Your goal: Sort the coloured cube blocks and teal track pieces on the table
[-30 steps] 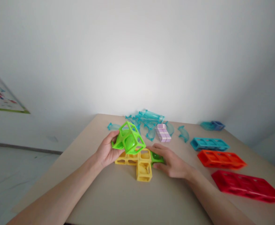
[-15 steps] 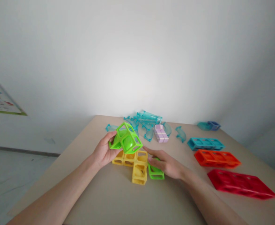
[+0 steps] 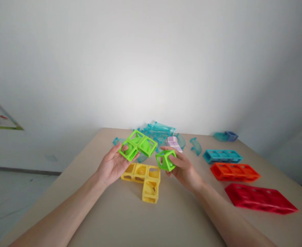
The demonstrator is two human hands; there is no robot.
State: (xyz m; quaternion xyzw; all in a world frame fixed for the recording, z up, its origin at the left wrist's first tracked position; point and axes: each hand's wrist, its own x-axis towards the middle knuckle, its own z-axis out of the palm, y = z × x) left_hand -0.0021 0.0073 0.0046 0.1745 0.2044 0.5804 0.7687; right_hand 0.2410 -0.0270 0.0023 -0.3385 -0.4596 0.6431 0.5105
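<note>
Green open-frame cube blocks joined in a bent piece [image 3: 145, 145] are held up by my left hand [image 3: 111, 167], its fingers closed around their left end. My right hand [image 3: 185, 170] grips a single green cube block [image 3: 167, 160] between thumb and fingers, just right of the joined piece. A small gap separates the two green parts. Below them on the table lies an L-shaped row of yellow cube blocks [image 3: 151, 188], which neither hand touches.
Clear teal curved pieces and tubes [image 3: 161, 128] lie heaped by the wall, beside a lilac block [image 3: 174, 143]. On the right sit a teal row [image 3: 222, 156], an orange row [image 3: 235, 172] and a red row [image 3: 261, 198]. A blue cube [image 3: 231, 136] stands at the back right.
My right hand has lifted the single green cube off the table, up beside the joined green piece. The joined piece has turned in my left hand and shows more of its cells.
</note>
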